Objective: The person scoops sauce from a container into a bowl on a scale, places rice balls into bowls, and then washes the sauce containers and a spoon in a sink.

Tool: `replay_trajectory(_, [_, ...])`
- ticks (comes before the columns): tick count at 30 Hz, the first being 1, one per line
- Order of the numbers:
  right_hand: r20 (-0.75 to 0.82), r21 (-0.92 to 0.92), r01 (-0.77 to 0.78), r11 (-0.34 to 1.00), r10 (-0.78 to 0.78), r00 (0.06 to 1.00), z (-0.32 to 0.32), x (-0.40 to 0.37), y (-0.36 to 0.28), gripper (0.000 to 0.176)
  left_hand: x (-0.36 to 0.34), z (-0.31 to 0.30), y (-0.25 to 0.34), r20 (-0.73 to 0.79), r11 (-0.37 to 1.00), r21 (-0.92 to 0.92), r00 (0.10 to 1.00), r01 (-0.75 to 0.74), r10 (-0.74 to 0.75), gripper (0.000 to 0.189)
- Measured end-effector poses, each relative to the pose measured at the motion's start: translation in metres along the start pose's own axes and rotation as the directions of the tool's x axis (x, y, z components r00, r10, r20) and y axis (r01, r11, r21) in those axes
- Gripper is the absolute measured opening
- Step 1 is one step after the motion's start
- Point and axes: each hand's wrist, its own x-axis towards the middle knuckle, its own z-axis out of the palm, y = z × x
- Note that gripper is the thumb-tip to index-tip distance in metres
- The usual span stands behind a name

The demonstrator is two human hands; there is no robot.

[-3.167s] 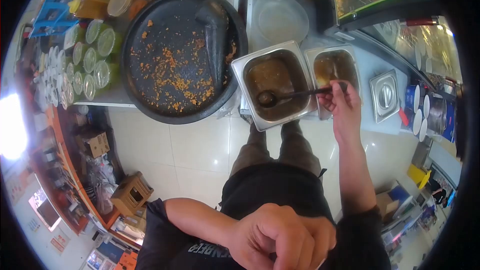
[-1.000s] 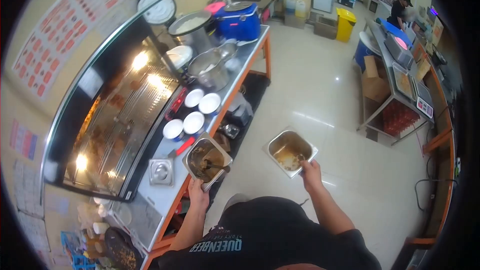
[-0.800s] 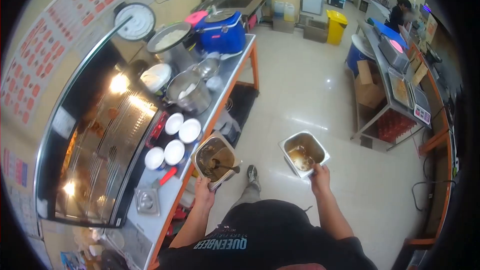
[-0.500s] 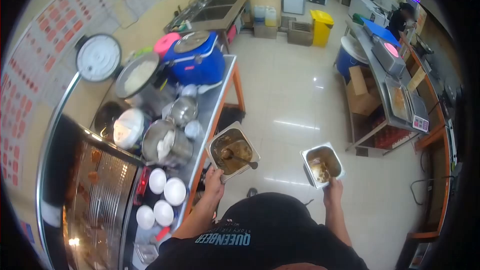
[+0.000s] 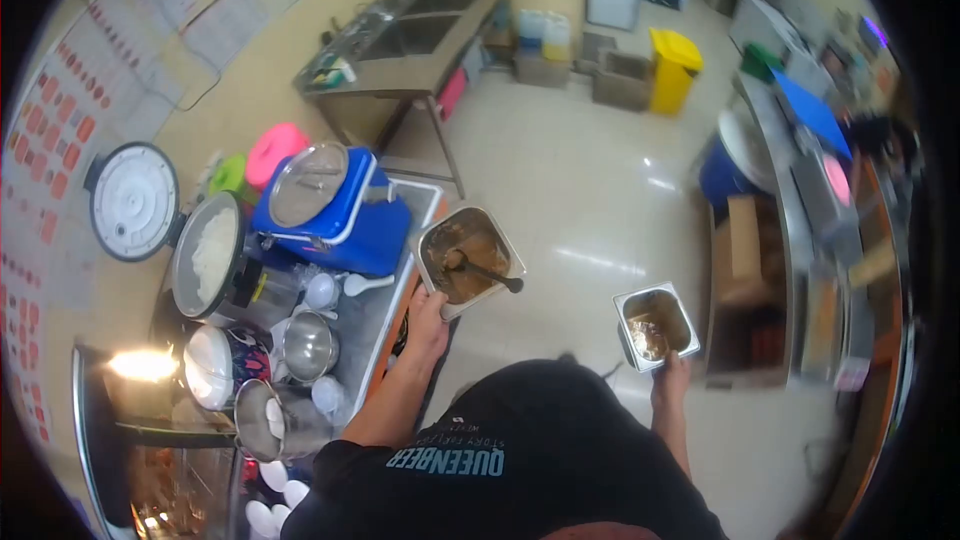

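Note:
My left hand (image 5: 430,325) grips the near corner of a steel pan (image 5: 468,258) that holds brown sauce. A dark ladle (image 5: 487,272) rests in that pan, its handle reaching over the right rim. Farther right, my right hand (image 5: 671,377) is closed on the near edge of a smaller steel pan (image 5: 657,324) with some brown food at its bottom. Both pans are held over the floor, apart from each other. Close to the left pan is the metal table (image 5: 372,312) on the left side.
On the left table stand a blue cooler (image 5: 345,230), a rice pot (image 5: 207,255), a steel pot (image 5: 265,420) and bowls (image 5: 310,345). Ahead are a sink counter (image 5: 420,35) and a yellow bin (image 5: 674,70). At right, a person (image 5: 880,140) is near a counter with a box (image 5: 742,250).
The view has moved forward along the left table: the sink counter and yellow bin look nearer, and the cooler and pots sit lower and farther left. Both hands still hold their pans.

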Motion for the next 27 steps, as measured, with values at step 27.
replay_trajectory(27, [0.685, -0.4, 0.017, 0.916, 0.287, 0.67, 0.844, 0.59, -0.036, 0.024, 0.713, 0.03, 0.057, -0.585, 0.972, 0.081, 0.779, -0.219, 0.224, 0.024])
